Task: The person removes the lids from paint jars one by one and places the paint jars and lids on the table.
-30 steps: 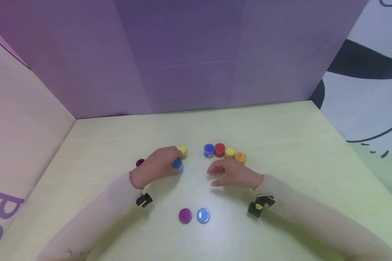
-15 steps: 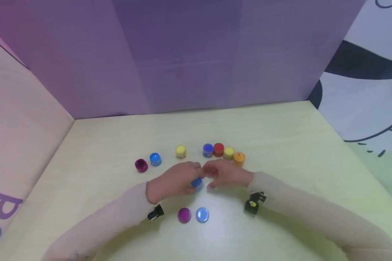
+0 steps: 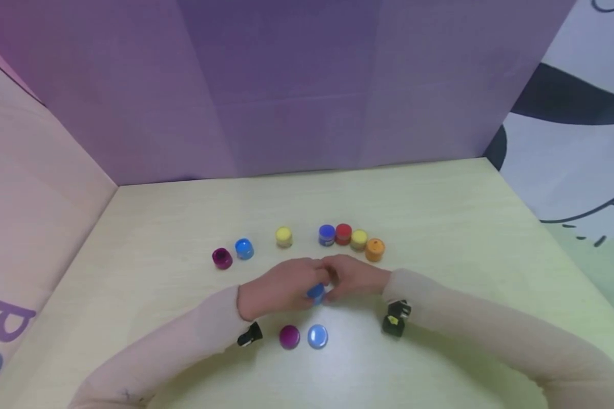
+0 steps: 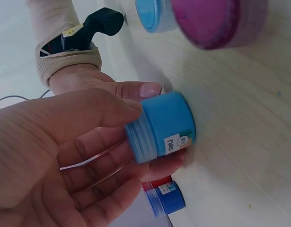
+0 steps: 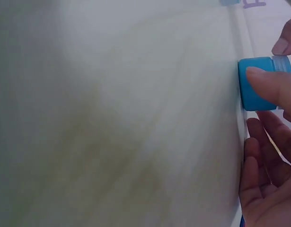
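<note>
A small light-blue paint jar (image 4: 169, 123) with a clear lid is held between both hands, just above the table. My left hand (image 3: 286, 285) has its thumb on the clear lid end. The right hand's (image 3: 358, 277) thumb presses the jar's blue side, clear in the right wrist view. Its fingers lie behind the jar, partly hidden. In front of the hands lie a round purple piece (image 3: 289, 337) and a round light-blue piece (image 3: 318, 336). A dark purple pot (image 3: 222, 258) and a blue pot (image 3: 244, 249) stand beyond the left hand.
A yellow jar (image 3: 283, 237) stands beyond the hands. To its right is a row of a dark blue jar (image 3: 327, 234), a red jar (image 3: 343, 234), another yellow jar (image 3: 359, 240) and an orange jar (image 3: 375, 249). A purple panel (image 3: 297, 125) closes the table's back.
My left hand has brought the light-blue jar right and nearer, uncovering the pots at left. The right hand has moved slightly left and now touches the jar too.
</note>
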Motion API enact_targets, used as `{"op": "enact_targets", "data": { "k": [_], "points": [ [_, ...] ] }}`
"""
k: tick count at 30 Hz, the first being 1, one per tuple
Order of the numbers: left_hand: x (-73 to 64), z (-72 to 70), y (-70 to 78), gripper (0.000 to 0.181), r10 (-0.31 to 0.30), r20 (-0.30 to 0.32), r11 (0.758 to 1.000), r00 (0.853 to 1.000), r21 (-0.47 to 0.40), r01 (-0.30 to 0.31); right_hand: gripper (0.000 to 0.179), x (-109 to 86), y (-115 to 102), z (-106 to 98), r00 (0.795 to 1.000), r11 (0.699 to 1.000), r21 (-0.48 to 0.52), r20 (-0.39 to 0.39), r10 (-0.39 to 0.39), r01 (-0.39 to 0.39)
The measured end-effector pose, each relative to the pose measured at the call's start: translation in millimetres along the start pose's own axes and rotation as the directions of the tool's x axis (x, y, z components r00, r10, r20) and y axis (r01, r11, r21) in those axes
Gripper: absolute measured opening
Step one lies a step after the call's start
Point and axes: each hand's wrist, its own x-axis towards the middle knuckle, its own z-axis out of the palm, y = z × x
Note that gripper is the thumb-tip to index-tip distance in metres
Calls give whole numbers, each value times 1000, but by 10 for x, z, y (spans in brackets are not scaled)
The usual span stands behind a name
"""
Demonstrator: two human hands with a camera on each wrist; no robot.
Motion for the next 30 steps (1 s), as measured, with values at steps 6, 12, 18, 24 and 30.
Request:
{"op": "enact_targets", "data": {
  "k": [6,12,18,24,30],
  "points": [
    [0,4,-22,36,8,12,1000,1000,-18,-8,68,24,6,20,1000,999,52,20,10,-11],
    [-16,-15,-28,35,23,25,1000,999,-9,-23,67,28,68,59,1000,999,51,-1,12,-12],
    [-32,-40,-29,34,58,28,998,998,0,-58,66,24,33,78,999,997,72,-11,41,-40],
    [-33,-33,-39,35,55,38,998,998,5,-55,64,17,16,81,1000,997,81,-13,-4,5],
    [-39,5,-67,35,91,9,995,996,40,-91,59,24,40,76,998,997,48,-30,-53,54]
  ]
}}
